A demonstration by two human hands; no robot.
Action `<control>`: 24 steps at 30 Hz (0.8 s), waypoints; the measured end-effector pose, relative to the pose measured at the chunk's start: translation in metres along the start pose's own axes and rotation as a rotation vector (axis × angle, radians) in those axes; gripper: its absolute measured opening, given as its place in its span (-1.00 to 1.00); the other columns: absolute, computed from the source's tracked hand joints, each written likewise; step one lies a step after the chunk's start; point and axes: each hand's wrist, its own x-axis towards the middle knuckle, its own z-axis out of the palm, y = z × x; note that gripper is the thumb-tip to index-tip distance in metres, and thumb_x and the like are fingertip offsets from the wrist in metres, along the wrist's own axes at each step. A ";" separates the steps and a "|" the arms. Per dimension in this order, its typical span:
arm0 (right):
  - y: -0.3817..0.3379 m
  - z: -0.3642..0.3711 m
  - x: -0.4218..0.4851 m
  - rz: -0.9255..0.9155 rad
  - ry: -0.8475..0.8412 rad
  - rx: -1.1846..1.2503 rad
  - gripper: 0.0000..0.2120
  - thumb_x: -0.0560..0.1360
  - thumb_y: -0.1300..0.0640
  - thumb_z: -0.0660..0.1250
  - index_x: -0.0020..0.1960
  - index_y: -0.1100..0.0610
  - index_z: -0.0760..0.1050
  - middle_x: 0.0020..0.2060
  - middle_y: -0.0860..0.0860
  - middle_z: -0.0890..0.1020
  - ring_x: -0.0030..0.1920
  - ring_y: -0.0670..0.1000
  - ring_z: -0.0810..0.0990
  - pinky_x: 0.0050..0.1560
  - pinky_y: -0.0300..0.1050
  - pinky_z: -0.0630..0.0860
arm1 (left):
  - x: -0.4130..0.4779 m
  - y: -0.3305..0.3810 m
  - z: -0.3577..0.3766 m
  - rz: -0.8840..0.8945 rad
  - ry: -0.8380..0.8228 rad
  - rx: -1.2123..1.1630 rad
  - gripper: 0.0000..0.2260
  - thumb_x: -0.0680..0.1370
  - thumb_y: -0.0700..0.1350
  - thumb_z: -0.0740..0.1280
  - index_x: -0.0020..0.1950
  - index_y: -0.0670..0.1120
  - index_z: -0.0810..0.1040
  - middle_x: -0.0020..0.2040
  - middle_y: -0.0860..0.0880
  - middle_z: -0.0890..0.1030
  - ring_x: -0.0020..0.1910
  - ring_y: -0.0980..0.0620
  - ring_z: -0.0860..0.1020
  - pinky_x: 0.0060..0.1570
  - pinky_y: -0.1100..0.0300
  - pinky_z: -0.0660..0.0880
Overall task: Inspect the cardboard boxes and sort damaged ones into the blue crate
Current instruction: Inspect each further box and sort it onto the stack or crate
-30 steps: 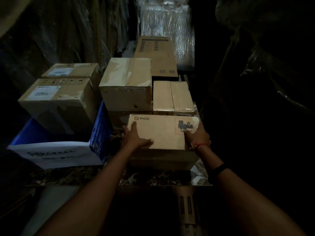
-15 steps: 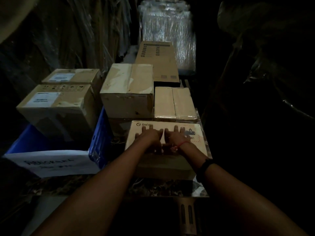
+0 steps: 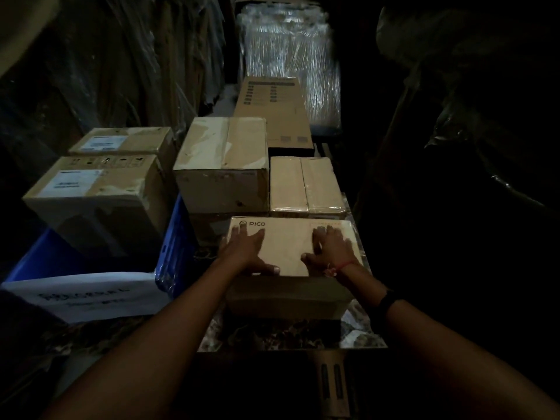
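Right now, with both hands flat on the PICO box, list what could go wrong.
The scene is very dark, so dents or tears on the box may go unnoticed.
The left hand and right hand only press its top; lifting like this could let it slip.
The blue crate already holds a big box rising above its rim; another might topple.

a shrink-wrapped stack (image 3: 291, 56) stands at the back (plastic sheeting (image 3: 136, 56) hangs left).
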 end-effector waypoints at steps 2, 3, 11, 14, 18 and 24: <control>0.014 0.010 -0.008 -0.006 0.018 -0.054 -0.19 0.49 -0.33 0.17 0.56 0.05 -0.01 0.55 0.20 0.02 0.55 0.18 -0.04 0.49 0.17 -0.02 | 0.004 -0.014 0.010 -0.001 0.041 -0.024 0.06 0.32 0.47 0.34 0.60 0.14 -0.17 0.59 -0.10 -0.26 0.57 -0.18 -0.23 0.48 -0.25 -0.09; 0.017 0.016 -0.013 -0.022 0.045 -0.085 -0.19 0.50 -0.37 0.05 0.58 0.04 -0.08 0.56 0.20 -0.04 0.56 0.17 -0.09 0.50 0.14 -0.06 | 0.007 -0.018 0.015 0.005 0.046 -0.028 0.06 0.31 0.50 0.31 0.59 0.15 -0.20 0.59 -0.09 -0.29 0.56 -0.16 -0.25 0.48 -0.24 -0.11; 0.020 0.025 -0.020 -0.051 0.129 -0.145 -0.08 0.34 -0.43 -0.35 0.58 0.02 -0.14 0.56 0.20 -0.06 0.56 0.16 -0.12 0.50 0.13 -0.12 | 0.004 -0.019 0.022 0.011 0.055 -0.016 0.02 0.34 0.55 0.19 0.58 0.16 -0.25 0.57 -0.07 -0.36 0.55 -0.12 -0.32 0.47 -0.20 -0.21; 0.027 0.034 -0.036 -0.013 0.245 -0.156 -0.17 0.45 -0.39 -0.25 0.55 0.08 0.11 0.52 0.24 0.15 0.54 0.21 0.07 0.48 0.19 0.02 | -0.004 -0.018 0.038 0.061 0.184 0.016 0.05 0.24 0.65 -0.18 0.60 0.10 -0.22 0.58 -0.10 -0.29 0.56 -0.10 -0.29 0.50 -0.16 -0.24; 0.032 0.047 -0.038 -0.001 0.352 -0.221 -0.36 0.54 -0.22 -0.09 0.42 0.11 0.40 0.38 0.26 0.42 0.42 0.23 0.36 0.38 0.23 0.28 | -0.004 -0.020 0.054 0.079 0.324 0.022 -0.06 0.33 0.57 -0.29 0.60 0.08 -0.20 0.60 -0.07 -0.22 0.57 -0.03 -0.23 0.51 -0.11 -0.20; 0.031 0.049 -0.033 -0.015 0.380 -0.212 -0.37 0.51 -0.19 -0.06 0.40 0.13 0.41 0.37 0.27 0.43 0.41 0.24 0.38 0.36 0.22 0.29 | 0.001 -0.022 0.053 0.076 0.284 0.052 -0.05 0.34 0.55 -0.27 0.60 0.05 -0.23 0.59 -0.07 -0.25 0.57 -0.04 -0.26 0.51 -0.14 -0.19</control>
